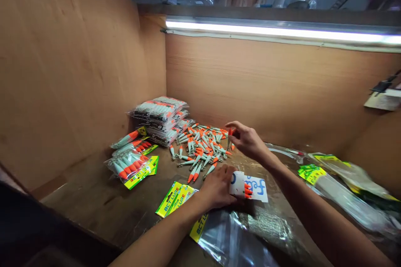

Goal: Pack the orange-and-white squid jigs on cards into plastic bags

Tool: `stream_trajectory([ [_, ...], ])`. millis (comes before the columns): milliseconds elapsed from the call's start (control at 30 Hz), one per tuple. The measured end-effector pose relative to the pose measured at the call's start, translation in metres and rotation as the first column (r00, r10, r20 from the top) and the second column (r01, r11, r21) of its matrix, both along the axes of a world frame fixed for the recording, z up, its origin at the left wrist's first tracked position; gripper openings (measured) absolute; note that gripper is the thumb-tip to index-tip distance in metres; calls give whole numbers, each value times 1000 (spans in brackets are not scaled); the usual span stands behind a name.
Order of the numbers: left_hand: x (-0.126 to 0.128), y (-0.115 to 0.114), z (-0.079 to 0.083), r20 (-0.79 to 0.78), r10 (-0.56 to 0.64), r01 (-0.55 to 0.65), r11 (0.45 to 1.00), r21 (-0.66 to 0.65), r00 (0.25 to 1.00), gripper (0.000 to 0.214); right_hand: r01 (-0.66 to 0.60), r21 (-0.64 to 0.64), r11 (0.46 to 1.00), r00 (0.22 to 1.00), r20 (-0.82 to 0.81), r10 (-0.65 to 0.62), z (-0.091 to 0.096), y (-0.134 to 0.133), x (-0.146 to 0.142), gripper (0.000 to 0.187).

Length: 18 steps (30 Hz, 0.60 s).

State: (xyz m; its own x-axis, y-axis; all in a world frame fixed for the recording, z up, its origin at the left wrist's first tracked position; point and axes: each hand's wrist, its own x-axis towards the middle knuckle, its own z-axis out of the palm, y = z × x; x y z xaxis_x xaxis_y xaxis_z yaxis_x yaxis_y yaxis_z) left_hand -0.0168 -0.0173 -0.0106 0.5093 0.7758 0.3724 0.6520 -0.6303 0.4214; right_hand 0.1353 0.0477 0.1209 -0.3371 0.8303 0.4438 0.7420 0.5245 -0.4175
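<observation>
My left hand [219, 187] is closed low over the table, around a bunch of fishing lures. Their orange tips [247, 191] show to the right of it, over a white card [260, 187] with blue handwriting. The lures' bodies are mostly hidden. Raised at the right edge of a loose pile of fishing lures [202, 150], my right hand [249, 137] pinches one lure [230, 132] by its orange end. The piled lures have pale bodies, orange ends and metal hooks. Below my left wrist lies a clear plastic bag [232, 238] with a yellow-green header.
Stacked clear packs of lures [163, 117] stand in the back left corner. Filled lure bags [130, 164] lie at left, and yellow-green header cards [175, 198] nearer me. Clear bags [341, 196] lie at right. Wooden walls [266, 83] enclose the table under a tube light [266, 29].
</observation>
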Motion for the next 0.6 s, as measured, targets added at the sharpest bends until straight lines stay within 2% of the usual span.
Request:
stream_trajectory([
  [100,-3,4,4,48,13,-11,999,-42,999,90,-28,-123,992,964,-267,-6,-5,-19,66,51],
  [200,-2,7,8,81,15,-10,998,-55,997,90,-23,-270,962,943,-325,-69,-21,-38,113,59],
  [267,-2,9,8,90,25,-19,998,-64,996,88,-39,-363,931,941,-326,-88,-36,-47,131,61],
  [367,0,10,6,93,31,-24,997,-76,995,87,-92,-440,893,945,-322,-62,-60,-53,135,58],
  [433,2,10,4,97,21,-14,998,-69,995,87,-91,-416,905,959,-280,-32,-76,-54,125,49],
  [533,3,10,4,87,8,-5,999,-44,996,88,-27,-240,970,992,-125,-3,-94,-55,101,31],
  [600,3,8,5,76,6,-3,999,-34,997,87,-13,-105,994,1000,2,13,-101,-54,87,25],
])
